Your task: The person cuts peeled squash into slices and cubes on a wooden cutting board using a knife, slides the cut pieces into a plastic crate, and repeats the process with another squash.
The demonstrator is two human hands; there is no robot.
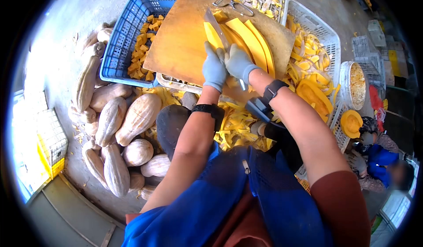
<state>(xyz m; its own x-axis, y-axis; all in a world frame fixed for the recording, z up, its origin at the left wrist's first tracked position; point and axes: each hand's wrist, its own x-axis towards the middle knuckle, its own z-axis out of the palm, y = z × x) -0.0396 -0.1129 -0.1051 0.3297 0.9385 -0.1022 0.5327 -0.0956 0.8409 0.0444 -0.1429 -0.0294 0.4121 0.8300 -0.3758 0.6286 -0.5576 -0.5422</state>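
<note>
R hand [240,63], knife [218,30] nr bd [176,40] edge

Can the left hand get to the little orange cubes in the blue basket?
Probably yes: the cubes show beside the board, which covers only part of the basket, so the left hand could likely reach in there.

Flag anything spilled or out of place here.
Yellow peelings lie loose between the person's legs, on the near side of the cutting board, outside the white crate holding other peelings. Looks like spillage, though possibly dropped there deliberately.
</note>
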